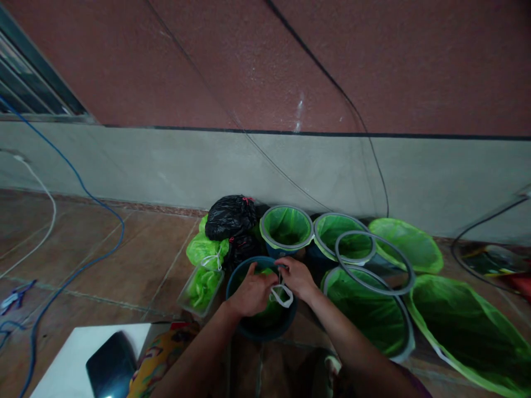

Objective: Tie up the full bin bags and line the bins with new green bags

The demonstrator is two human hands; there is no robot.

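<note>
Both bare forearms reach forward and down from the lower edge of the view, converging towards the middle. The left hand (250,293) is curled, knuckles up, fingers bent inward in a pinch. The right hand (297,278) sits just beside it, fingers likewise bent and pinching, wrist slightly raised.

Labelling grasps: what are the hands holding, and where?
Both hands, left hand and right hand, grip the white drawstring of the green liner in the dark bin.
</note>
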